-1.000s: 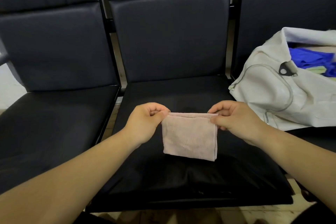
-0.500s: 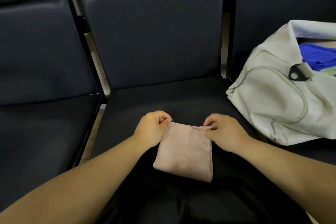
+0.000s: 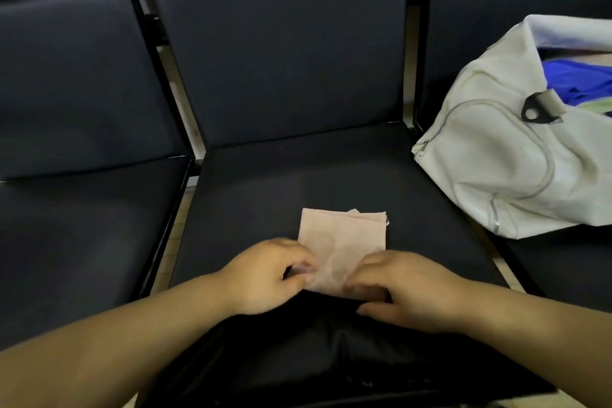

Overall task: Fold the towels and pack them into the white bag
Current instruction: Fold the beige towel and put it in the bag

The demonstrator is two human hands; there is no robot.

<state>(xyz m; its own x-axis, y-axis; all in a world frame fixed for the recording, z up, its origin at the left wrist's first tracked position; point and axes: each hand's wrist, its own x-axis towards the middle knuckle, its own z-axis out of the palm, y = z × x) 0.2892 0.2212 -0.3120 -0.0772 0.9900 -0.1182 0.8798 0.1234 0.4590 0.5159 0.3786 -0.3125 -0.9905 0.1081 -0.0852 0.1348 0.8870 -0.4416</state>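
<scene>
Pale-pink terry towel [image 3: 344,235], folded to a small rectangle, flat on the black padded seat [image 3: 298,176] of the middle chair, layers at the far edge slightly out of line. Near edge taken at both corners: left grip [image 3: 275,275] pinching the near left corner between thumb and fingertips, right grip [image 3: 407,291] curled over the near right corner, apparently pinching it too.

Judged as one more fold, near edge over to far. Lift both corners level and together. Keep the cloth taut between the two pinches to avoid a ridge in the middle. Carry the near edge across and match corner to corner before letting go. Square up the uneven far layers first, to stop the offset growing. Press along the new crease, then carry the bundle right to the white fabric bag with grey zips [image 3: 516,176], open-mouthed on the right-hand seat, well apart from the towel.

Hard to read: both grips smeared by motion blur, fingertips under the cloth out of sight, near edge of the towel covered by knuckles. Number of layers impossible to count. Bag cut off by the right border; inside, only a bright blue cloth [image 3: 576,83] and slivers of pale green and pink, folded or not impossible to tell. Dark creased material [image 3: 347,358] at the near end of the seat, nature unclear.
</scene>
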